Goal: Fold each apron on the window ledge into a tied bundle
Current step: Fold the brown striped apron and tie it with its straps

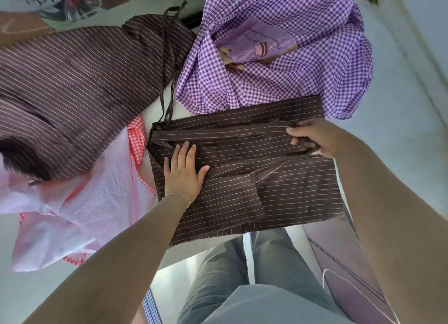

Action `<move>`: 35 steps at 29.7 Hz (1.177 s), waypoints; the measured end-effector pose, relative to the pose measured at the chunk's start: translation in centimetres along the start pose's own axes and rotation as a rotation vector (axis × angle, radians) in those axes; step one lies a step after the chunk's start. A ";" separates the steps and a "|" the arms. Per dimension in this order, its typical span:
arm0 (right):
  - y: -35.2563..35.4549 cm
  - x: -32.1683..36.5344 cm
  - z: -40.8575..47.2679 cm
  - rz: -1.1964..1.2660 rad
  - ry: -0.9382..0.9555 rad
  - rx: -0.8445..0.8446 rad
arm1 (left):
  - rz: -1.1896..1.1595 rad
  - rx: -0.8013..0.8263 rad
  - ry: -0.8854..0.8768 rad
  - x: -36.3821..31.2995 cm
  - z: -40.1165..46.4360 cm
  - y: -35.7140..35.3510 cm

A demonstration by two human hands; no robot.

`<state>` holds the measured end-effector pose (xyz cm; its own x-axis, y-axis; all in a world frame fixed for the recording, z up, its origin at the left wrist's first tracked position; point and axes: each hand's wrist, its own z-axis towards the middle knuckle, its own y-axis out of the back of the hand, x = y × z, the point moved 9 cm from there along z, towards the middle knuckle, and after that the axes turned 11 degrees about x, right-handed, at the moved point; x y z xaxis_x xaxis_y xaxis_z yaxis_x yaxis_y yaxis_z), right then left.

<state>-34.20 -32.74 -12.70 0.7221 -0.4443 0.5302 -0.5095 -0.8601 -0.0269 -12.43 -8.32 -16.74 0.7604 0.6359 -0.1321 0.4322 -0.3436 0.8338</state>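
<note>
While left hand (184, 172) presses — apron (278, 183) folded.

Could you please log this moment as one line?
left hand flat on brown striped apron | right hand grips fold | untied

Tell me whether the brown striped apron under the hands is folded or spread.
Partly folded: the brown striped apron lies as a layered rectangle, not yet tied, left hand pressing it flat.

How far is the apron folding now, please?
Done: no tied bundle is visible. In hand: the brown striped apron lies partly folded; left hand presses it flat, right hand grips a fold. Left: its straps untied; another brown apron, the purple checked and pink ones unfolded.
</note>
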 end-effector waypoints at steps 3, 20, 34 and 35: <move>-0.1 1.8 -0.8 -0.186 0.136 -0.103 | 0.000 -0.062 0.009 -0.1 0.2 1.5; 2.2 0.2 0.6 -0.288 0.210 -0.488 | 0.184 -0.006 0.066 6.7 3.3 2.7; -8.0 -2.9 -2.7 -0.958 0.127 -0.454 | 0.368 0.060 -0.471 -2.4 -6.5 -3.4; -9.6 -5.2 -1.8 -0.980 -0.018 -0.291 | 0.360 0.076 -0.448 -1.9 -6.9 -4.1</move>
<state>-33.92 -21.69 -13.65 0.8882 0.4156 0.1957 0.2163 -0.7541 0.6201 -18.97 -3.31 -16.18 0.9899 0.1207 -0.0747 0.1289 -0.5433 0.8296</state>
